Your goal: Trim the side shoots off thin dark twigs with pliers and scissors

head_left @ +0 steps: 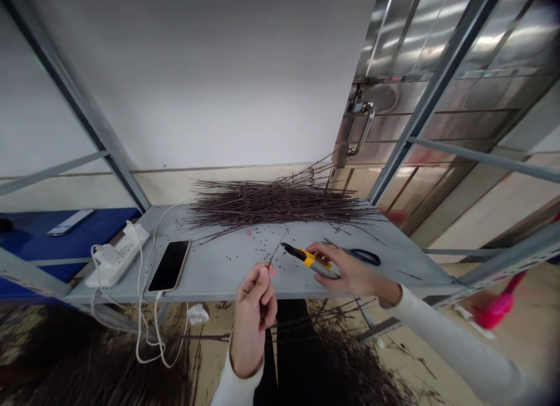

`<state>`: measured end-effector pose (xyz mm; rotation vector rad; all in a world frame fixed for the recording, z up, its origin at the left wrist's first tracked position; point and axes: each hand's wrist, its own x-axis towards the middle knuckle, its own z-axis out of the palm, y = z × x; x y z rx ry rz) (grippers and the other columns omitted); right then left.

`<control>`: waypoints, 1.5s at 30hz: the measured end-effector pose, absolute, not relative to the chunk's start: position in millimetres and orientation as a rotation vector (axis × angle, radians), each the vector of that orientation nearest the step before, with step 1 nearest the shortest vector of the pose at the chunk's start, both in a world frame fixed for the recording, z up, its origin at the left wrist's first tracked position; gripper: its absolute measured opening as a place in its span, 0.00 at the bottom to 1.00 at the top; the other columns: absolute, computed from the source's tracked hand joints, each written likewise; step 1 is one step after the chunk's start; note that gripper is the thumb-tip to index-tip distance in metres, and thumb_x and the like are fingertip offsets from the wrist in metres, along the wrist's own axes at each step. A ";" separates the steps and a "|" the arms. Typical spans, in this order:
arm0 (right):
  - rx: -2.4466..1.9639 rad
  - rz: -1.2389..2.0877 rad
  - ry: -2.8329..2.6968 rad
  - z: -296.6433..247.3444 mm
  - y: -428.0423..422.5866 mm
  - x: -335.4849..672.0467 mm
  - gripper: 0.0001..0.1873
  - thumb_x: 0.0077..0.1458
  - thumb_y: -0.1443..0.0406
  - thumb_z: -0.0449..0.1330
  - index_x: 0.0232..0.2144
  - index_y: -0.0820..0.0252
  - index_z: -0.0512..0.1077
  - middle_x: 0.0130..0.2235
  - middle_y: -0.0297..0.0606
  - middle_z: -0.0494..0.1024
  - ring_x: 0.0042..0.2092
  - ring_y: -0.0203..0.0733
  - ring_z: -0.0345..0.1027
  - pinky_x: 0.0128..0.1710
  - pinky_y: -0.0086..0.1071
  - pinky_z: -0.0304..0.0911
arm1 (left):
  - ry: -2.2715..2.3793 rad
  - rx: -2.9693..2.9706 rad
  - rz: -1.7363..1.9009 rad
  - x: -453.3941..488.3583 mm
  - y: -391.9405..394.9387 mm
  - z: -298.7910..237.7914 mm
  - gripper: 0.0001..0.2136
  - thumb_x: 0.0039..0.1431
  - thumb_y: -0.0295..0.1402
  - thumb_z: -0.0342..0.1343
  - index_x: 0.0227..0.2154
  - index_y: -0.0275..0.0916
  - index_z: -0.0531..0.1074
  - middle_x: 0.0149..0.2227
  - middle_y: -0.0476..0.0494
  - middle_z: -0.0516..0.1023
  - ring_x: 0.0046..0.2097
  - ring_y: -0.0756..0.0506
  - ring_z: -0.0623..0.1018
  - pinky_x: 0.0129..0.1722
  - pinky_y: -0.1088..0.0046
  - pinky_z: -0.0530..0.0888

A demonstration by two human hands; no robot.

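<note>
Near the front edge of the grey shelf, my left hand (257, 295) pinches a thin dark twig (276, 252), whose tip points up and to the right. Pruning shears (312, 262) with yellow and grey handles are gripped in my right hand (343, 270). Their black blades point left, close to the twig; I cannot tell if they touch it. Behind both hands lies a wide pile of dark brown twigs (275, 202). Small dark clippings are scattered over the shelf between the pile and my hands.
Scissors (365, 256) with dark handles lie right of my right hand. At left are a phone (170, 266) on a white cable and a power strip (120, 257). Metal posts (406, 126) frame the grey shelf (214, 277). More twigs (363, 359) lie below.
</note>
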<state>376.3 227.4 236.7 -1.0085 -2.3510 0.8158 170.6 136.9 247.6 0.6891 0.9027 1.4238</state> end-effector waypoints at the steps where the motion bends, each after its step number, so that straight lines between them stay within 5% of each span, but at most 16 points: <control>1: -0.984 0.816 -2.345 240.0 223.6 375.5 0.18 0.51 0.61 0.57 0.44 0.58 0.63 0.36 0.37 0.72 0.34 0.38 0.66 0.35 0.30 0.63 | 0.897 0.688 1.423 171.1 137.3 246.8 0.13 0.57 0.43 0.57 0.29 0.37 0.67 0.18 0.61 0.53 0.13 0.61 0.51 0.11 0.85 0.47; 14: -0.788 0.887 -2.383 244.5 216.4 373.1 0.19 0.53 0.60 0.57 0.47 0.58 0.63 0.42 0.42 0.72 0.38 0.40 0.66 0.37 0.31 0.64 | 0.885 0.724 1.389 173.5 135.9 246.8 0.14 0.57 0.44 0.57 0.27 0.38 0.66 0.17 0.61 0.53 0.12 0.61 0.50 0.11 0.84 0.46; 25: -0.835 0.879 -2.349 252.9 214.7 366.8 0.13 0.52 0.59 0.59 0.38 0.59 0.66 0.30 0.33 0.69 0.27 0.33 0.59 0.26 0.26 0.58 | 0.939 0.757 1.350 178.1 138.2 246.6 0.17 0.53 0.47 0.59 0.28 0.37 0.68 0.16 0.61 0.51 0.13 0.60 0.50 0.11 0.85 0.46; 31: -0.944 0.561 -2.264 241.4 210.1 360.6 0.17 0.50 0.57 0.60 0.40 0.58 0.64 0.27 0.31 0.67 0.22 0.31 0.53 0.22 0.26 0.54 | 0.987 0.732 1.388 180.9 138.9 245.3 0.17 0.51 0.48 0.60 0.28 0.38 0.69 0.16 0.62 0.50 0.13 0.60 0.47 0.10 0.85 0.46; 37: -1.070 0.072 -2.203 222.5 211.5 360.2 0.16 0.49 0.57 0.60 0.40 0.56 0.69 0.37 0.44 0.75 0.35 0.45 0.70 0.33 0.33 0.64 | 1.057 0.713 1.428 184.3 138.0 244.9 0.18 0.50 0.49 0.61 0.28 0.37 0.70 0.15 0.61 0.52 0.13 0.60 0.48 0.10 0.84 0.48; 45: -1.108 -0.118 -2.220 215.2 215.8 367.4 0.16 0.49 0.54 0.61 0.38 0.56 0.71 0.37 0.46 0.76 0.37 0.49 0.71 0.33 0.35 0.65 | 1.126 0.752 1.413 189.9 136.3 249.1 0.21 0.47 0.53 0.60 0.28 0.37 0.72 0.13 0.61 0.52 0.12 0.59 0.48 0.09 0.83 0.48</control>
